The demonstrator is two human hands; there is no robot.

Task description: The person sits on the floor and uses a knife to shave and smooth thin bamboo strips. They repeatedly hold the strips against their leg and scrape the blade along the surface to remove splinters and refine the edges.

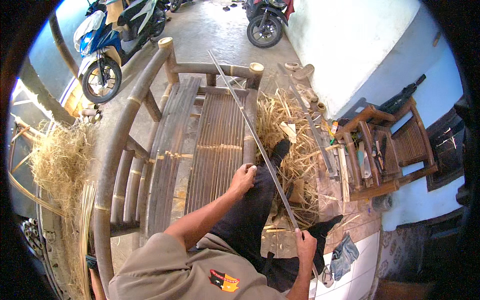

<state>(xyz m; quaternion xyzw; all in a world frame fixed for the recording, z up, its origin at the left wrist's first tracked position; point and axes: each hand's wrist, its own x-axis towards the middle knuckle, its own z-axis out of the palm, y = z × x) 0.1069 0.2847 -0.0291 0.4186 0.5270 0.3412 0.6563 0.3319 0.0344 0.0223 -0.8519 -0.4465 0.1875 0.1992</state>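
A long thin bamboo strip [250,122] runs diagonally from the bench's far end down to my right hand [305,246], which is closed around its near end. My left hand [243,178] sits with its fingers curled over the near end of the bamboo bench's front rail [249,131], just left of the strip and apart from it. I sit on the bamboo bench [215,145], with my dark-trousered legs stretched out over a heap of bamboo shavings [295,150].
A small wooden chair [385,150] holding tools stands at the right against a pale wall. Other long strips [315,132] lie on the shavings. Dry fibre is piled at the left [60,160]. Motorbikes [102,55] are parked beyond the bench.
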